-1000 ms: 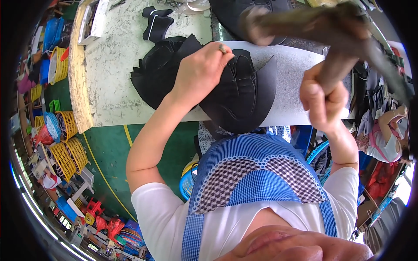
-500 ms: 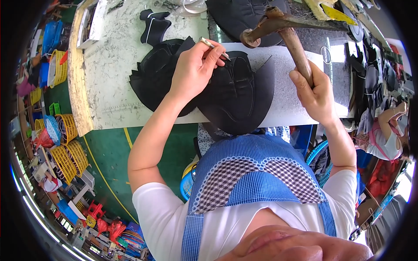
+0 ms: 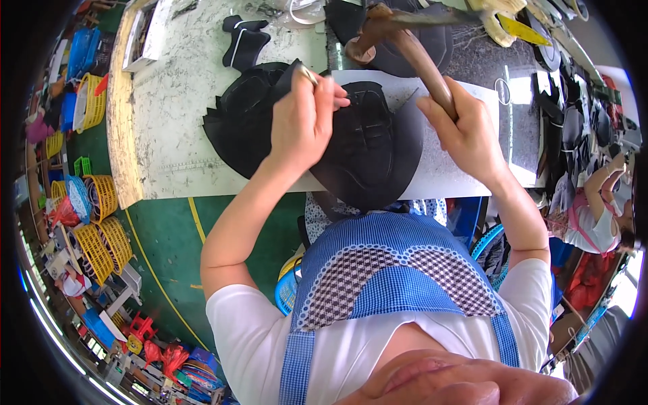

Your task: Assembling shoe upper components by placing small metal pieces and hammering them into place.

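Note:
My left hand (image 3: 302,128) is closed around a short metal punch (image 3: 308,74), whose lower end is hidden behind my fingers. It is over the black cut pieces (image 3: 364,169), flat and curved with slits and stitched lines, which lie overlapping in front of me. More black pieces with a jagged edge (image 3: 236,135) spread to the left beneath my wrist. My right hand (image 3: 469,131) grips the wooden handle of a hammer (image 3: 425,71). The hammer's head is raised above the far side of the work, to the right of the punch.
A white board (image 3: 462,172) lies under the pieces on the worktable (image 3: 162,135). Tied black pieces (image 3: 248,47) sit at the back left. Further black material (image 3: 422,54) lies beneath the hammer. Yellow baskets (image 3: 94,250) stand left; another person (image 3: 594,216) is at right.
The hammer and my right hand have moved left. My left hand has turned and shifted slightly left, with the punch now mostly hidden in its fingers. The black pieces stay in place.

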Action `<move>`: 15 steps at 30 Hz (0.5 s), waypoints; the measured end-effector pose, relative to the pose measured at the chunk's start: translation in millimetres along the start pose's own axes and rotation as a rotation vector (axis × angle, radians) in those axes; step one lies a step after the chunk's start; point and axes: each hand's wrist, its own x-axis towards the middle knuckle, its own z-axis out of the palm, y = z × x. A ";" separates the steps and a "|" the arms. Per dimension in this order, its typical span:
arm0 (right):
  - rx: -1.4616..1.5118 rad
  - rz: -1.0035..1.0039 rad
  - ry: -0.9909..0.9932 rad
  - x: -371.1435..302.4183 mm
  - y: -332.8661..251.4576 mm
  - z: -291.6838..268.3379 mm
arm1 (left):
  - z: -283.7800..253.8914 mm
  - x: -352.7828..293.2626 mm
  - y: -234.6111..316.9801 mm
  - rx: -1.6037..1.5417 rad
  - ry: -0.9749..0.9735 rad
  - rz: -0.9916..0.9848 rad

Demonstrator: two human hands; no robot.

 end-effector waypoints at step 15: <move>-0.045 -0.153 0.172 116.8 34.7 -44.7 | -85.4 -104.7 0.0 0.624 -0.281 0.101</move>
